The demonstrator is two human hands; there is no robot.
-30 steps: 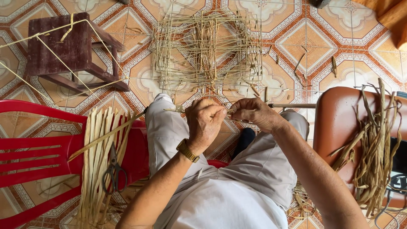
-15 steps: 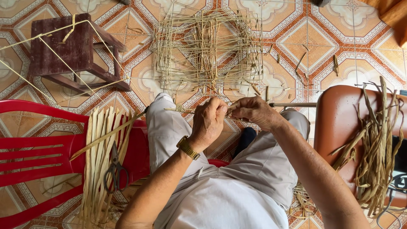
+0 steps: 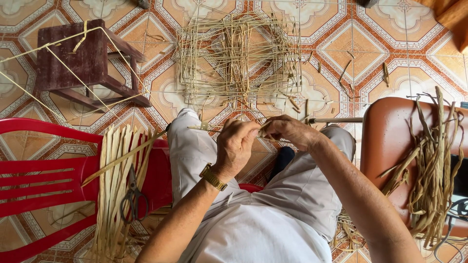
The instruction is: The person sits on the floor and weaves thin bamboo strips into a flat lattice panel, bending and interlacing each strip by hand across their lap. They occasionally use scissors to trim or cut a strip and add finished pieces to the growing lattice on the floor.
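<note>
Head camera: left hand (image 3: 237,146) and right hand (image 3: 287,131) meet above the lap, fingers pinched together on a thin bamboo strip (image 3: 146,146) slanting left over the red plastic chair (image 3: 44,170). Scissors (image 3: 132,200) lie on stacked strips beside it.

Two hands, the left hand (image 3: 237,146) and the right hand (image 3: 288,131), meet over one thin strip (image 3: 214,128). One gold wristwatch (image 3: 213,177) shows. One pair of scissors (image 3: 133,199) lies on one bundle of flat strips (image 3: 114,160). One red plastic chair (image 3: 39,170), one dark wooden stool (image 3: 85,61), one brown seat (image 3: 390,141), one loose woven lattice (image 3: 239,53).
</note>
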